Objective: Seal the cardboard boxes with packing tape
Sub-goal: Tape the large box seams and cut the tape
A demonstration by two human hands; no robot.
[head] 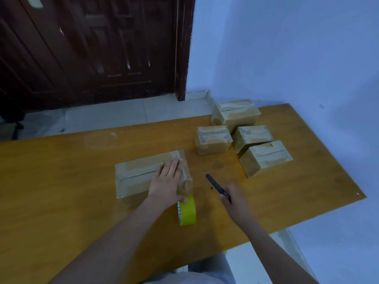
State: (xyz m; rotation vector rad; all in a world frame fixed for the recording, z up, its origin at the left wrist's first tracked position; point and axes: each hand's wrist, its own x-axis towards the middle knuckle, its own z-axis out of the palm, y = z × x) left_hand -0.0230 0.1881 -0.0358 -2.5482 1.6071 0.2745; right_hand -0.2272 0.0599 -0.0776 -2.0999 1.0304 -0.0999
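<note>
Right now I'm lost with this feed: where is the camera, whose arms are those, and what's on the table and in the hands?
There is no machine here. One camera, worn on a person's head, looks down at their bare arms. The left hand lies flat on a box, fingers straight, pressing tape at its right end. A yellow tape roll stands at that hand's wrist, a clear strip running up to the box. The right hand grips a black cutter. Four more boxes sit further back to the right on the wooden table.
</note>
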